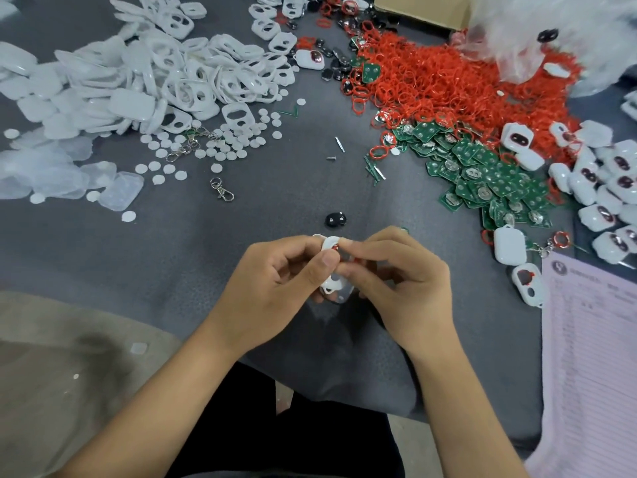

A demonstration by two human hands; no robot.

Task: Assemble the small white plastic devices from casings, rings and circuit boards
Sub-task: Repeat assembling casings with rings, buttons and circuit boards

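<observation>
A white casing [331, 283] is held above the near middle of the grey-covered desk [282, 188], between the two hands. It is gripped by the left hand [275, 288], whose thumb lies across its front face while the other fingers [293, 241] are curled behind it. At its upper edge, where a bit of red ring [335, 247] shows, the piece is pinched by the fingers of the right hand [403, 288], thumb and forefinger pressed together on it; the remaining fingers are curled loosely below. What sits inside the casing cannot be told, as it is largely covered by the fingers.

Just beyond the hands a small black button piece [335, 219] lies alone on the desk. A large heap of white casings [165, 81] is spread over the far left, with small white discs [213, 146] scattered before it and a metal clasp [222, 189] lying nearer. At the far right a mound of red rings [448, 77] is piled, and green circuit boards [482, 167] are strewn just in front of it. Assembled white devices [603, 188] are gathered at the right edge, beside a printed paper sheet [593, 339]. A crumpled clear plastic bag [558, 29] rests at the far right corner.
</observation>
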